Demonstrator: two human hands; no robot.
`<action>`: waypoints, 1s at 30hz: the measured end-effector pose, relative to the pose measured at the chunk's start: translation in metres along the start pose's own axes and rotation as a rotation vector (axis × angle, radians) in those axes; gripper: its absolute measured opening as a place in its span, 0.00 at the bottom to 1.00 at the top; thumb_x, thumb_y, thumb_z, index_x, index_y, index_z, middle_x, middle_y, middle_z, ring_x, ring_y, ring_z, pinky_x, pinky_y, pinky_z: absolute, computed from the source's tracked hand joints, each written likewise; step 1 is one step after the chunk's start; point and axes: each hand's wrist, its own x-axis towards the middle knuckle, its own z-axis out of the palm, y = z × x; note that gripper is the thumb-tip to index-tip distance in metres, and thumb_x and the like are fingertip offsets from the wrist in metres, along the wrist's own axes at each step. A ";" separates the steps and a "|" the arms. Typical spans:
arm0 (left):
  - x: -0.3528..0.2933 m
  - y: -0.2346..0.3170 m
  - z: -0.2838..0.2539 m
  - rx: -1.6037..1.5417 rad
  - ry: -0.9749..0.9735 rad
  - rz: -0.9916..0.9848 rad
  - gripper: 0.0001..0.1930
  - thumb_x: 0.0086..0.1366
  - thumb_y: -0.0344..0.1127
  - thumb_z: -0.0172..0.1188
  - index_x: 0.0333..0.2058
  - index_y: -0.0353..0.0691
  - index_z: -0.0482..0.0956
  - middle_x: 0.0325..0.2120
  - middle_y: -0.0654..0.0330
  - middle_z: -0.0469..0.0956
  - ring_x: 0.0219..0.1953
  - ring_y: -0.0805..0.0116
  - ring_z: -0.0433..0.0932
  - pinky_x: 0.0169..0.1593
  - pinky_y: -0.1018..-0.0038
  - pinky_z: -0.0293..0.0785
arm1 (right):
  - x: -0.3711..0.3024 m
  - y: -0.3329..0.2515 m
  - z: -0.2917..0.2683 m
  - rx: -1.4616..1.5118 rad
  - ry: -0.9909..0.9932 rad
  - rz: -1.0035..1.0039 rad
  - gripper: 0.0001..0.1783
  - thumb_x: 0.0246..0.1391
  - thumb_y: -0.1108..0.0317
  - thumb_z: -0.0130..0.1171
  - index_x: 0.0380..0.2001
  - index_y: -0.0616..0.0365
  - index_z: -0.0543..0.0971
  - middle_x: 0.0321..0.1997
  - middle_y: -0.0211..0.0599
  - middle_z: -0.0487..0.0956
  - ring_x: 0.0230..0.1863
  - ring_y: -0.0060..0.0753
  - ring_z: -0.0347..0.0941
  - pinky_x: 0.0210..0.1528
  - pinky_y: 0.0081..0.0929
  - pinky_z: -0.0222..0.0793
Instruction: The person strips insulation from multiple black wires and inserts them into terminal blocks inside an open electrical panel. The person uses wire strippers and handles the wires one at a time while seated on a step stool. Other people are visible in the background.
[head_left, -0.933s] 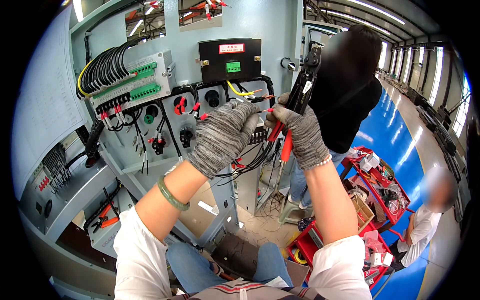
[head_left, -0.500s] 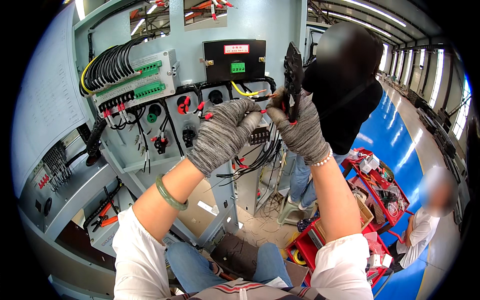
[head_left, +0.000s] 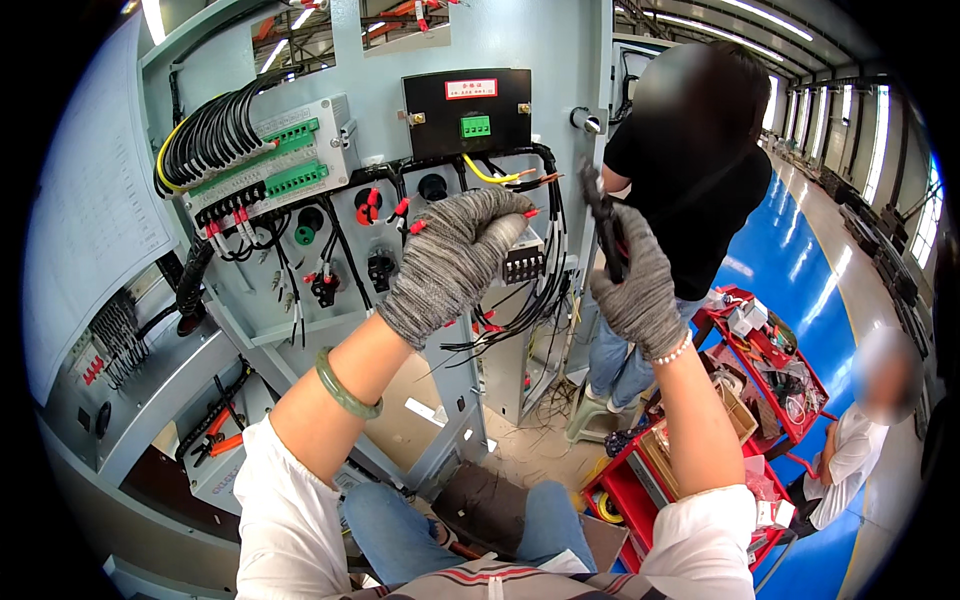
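My left hand (head_left: 455,255), in a grey knit glove, is closed in a pinch. A wire end with a red sleeve (head_left: 531,213) sticks out between thumb and forefinger. To the right, my gloved right hand (head_left: 637,285) is wrapped round black pliers (head_left: 603,215), whose head is smeared by motion. Just above the left fingertips, a yellow wire (head_left: 487,176) and stripped copper ends (head_left: 548,179) hang below a black module (head_left: 468,115) with a green connector. Under the left hand's fingers sits a black terminal block (head_left: 523,264) with dark wires trailing from it.
A terminal board (head_left: 265,160) with bundled black wires is on the grey cabinet panel at left. Orange-handled pliers (head_left: 218,445) lie lower left. A person in black (head_left: 690,170) stands close at right; red tool carts (head_left: 765,370) and another person (head_left: 845,460) are beyond.
My right hand has drawn away from the left, to the right and slightly down, taking the pliers with it. My left hand stays nearly in place with the wire.
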 end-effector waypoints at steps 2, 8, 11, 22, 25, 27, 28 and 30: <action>0.000 0.001 -0.002 -0.026 -0.027 -0.051 0.11 0.62 0.32 0.56 0.41 0.36 0.80 0.32 0.61 0.81 0.34 0.78 0.76 0.41 0.78 0.74 | -0.012 0.007 -0.001 -0.074 -0.055 -0.002 0.36 0.33 0.71 0.61 0.52 0.64 0.66 0.47 0.53 0.70 0.51 0.51 0.67 0.57 0.40 0.62; -0.002 0.003 -0.004 -0.146 -0.006 -0.085 0.11 0.62 0.34 0.57 0.42 0.38 0.80 0.32 0.62 0.81 0.32 0.78 0.75 0.38 0.78 0.74 | -0.021 0.003 0.008 -0.256 -0.107 -0.001 0.41 0.31 0.70 0.64 0.55 0.57 0.65 0.48 0.51 0.68 0.50 0.55 0.63 0.57 0.43 0.59; -0.003 0.001 -0.004 -0.182 0.021 -0.156 0.11 0.62 0.33 0.57 0.41 0.38 0.80 0.32 0.63 0.80 0.33 0.78 0.75 0.39 0.78 0.74 | -0.015 -0.006 0.010 -0.227 -0.108 -0.035 0.41 0.31 0.70 0.64 0.55 0.57 0.64 0.48 0.52 0.68 0.50 0.55 0.63 0.57 0.44 0.59; -0.008 -0.005 -0.003 -0.268 0.073 -0.117 0.10 0.61 0.32 0.59 0.40 0.37 0.81 0.34 0.63 0.81 0.37 0.78 0.75 0.45 0.77 0.72 | -0.011 -0.018 0.013 -0.170 -0.156 -0.040 0.43 0.26 0.75 0.62 0.55 0.59 0.64 0.47 0.51 0.67 0.52 0.56 0.63 0.59 0.42 0.59; -0.008 -0.007 -0.003 -0.309 0.078 -0.129 0.10 0.61 0.32 0.60 0.40 0.37 0.81 0.35 0.62 0.81 0.37 0.77 0.76 0.46 0.77 0.72 | -0.011 -0.017 0.013 -0.131 -0.148 -0.066 0.43 0.26 0.75 0.61 0.55 0.59 0.64 0.47 0.52 0.67 0.51 0.56 0.64 0.58 0.41 0.60; -0.008 -0.006 -0.003 -0.309 0.078 -0.141 0.10 0.61 0.32 0.60 0.40 0.37 0.81 0.35 0.62 0.81 0.38 0.77 0.76 0.46 0.78 0.71 | -0.011 -0.017 0.013 -0.109 -0.155 -0.070 0.42 0.26 0.75 0.60 0.55 0.60 0.64 0.47 0.52 0.67 0.51 0.56 0.64 0.58 0.41 0.60; -0.008 -0.006 -0.003 -0.294 0.076 -0.147 0.10 0.60 0.32 0.60 0.40 0.37 0.81 0.35 0.62 0.81 0.38 0.77 0.76 0.46 0.78 0.71 | -0.011 -0.018 0.013 -0.101 -0.166 -0.056 0.42 0.26 0.75 0.60 0.55 0.60 0.64 0.47 0.52 0.67 0.51 0.56 0.64 0.58 0.41 0.60; -0.008 -0.005 -0.003 -0.274 0.075 -0.174 0.11 0.60 0.33 0.60 0.41 0.37 0.81 0.35 0.62 0.81 0.38 0.77 0.76 0.46 0.77 0.71 | -0.011 -0.019 0.012 -0.100 -0.156 -0.051 0.42 0.27 0.75 0.60 0.55 0.60 0.64 0.47 0.52 0.67 0.51 0.56 0.64 0.58 0.41 0.59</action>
